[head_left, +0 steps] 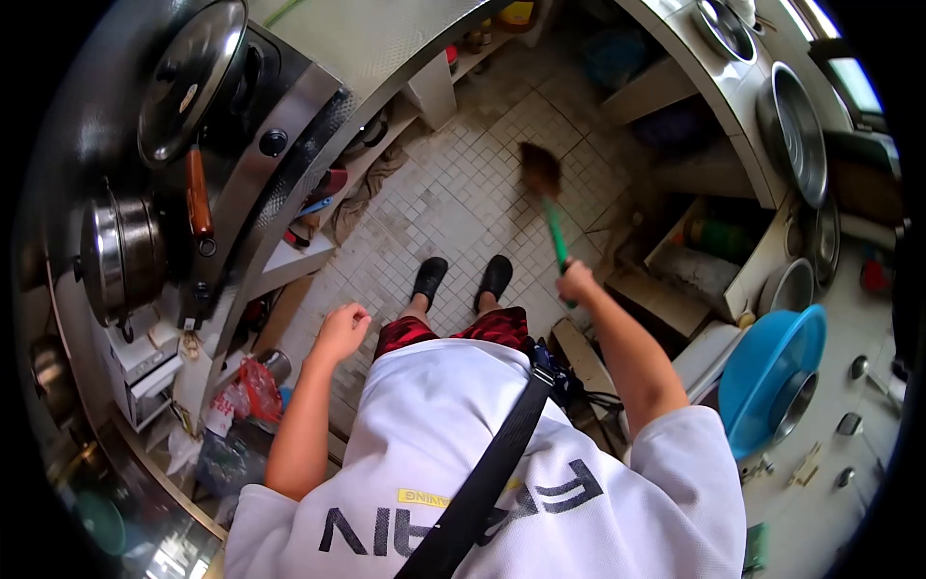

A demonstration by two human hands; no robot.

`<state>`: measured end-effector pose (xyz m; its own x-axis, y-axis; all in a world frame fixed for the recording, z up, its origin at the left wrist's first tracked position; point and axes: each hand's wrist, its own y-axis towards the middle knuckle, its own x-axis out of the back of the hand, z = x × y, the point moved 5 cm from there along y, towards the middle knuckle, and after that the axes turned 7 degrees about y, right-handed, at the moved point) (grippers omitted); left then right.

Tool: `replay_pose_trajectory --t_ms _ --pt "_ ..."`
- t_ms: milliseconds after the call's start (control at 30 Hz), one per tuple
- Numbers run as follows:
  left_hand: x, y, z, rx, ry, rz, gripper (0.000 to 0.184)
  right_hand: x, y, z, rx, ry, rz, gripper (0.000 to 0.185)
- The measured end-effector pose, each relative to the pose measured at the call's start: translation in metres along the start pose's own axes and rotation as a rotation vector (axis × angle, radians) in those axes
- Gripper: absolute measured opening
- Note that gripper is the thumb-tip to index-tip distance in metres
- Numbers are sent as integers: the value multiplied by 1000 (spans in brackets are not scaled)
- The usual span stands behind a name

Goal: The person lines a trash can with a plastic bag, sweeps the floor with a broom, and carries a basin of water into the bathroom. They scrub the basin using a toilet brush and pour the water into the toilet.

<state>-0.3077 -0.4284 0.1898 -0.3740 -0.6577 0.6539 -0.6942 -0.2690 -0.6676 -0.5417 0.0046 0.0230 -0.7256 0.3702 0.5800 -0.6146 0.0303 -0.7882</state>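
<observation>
Green from end to end, the handle (557,236) of the broom (540,172) slants out over the tiled floor (463,198), ahead of the person and a little to the right. The right hand (577,282) has its grip closed round that handle near the end, a short bit of green showing past the fist. The brown head is blurred, so from where I stand I can't fairly say whether its bristles touch the tiles. That arm stretches forward and down, elbow only slightly bent. The left hand (342,333) is held out on the other side, its grip released, fingers loosely curled. Between the hands, two dark slippers (462,280) point forward.

Floor runs on past the broom head between two edges: a metal-topped desk (381,43) with pale shelves (289,256) below it on the left, and a tiled desk (743,106) curving along the right. A blue basin (757,381) stands beside the right upper arm, apart from it; a red bag (258,389) lies near the left forearm.
</observation>
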Motion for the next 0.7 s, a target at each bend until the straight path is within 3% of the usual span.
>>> replay_pose_trajectory --t_ms 67,267,400,533,700 --pt "-13 1 -16 -20 -47 -20 21 2 -31 7 145 -147 187 60" --pt "-26 -9 -70 -14 -196 -116 19 75 -67 13 126 59 366 63" --pt "-43 -29 -58 85 -244 -132 18 120 -45 15 40 141 159 63" --pt "-63 -56 -32 193 -201 -100 18 158 90 -19 191 104 -152 65" --pt "-68 -87 -24 252 -188 -127 17 188 155 27 43 268 -40 64"
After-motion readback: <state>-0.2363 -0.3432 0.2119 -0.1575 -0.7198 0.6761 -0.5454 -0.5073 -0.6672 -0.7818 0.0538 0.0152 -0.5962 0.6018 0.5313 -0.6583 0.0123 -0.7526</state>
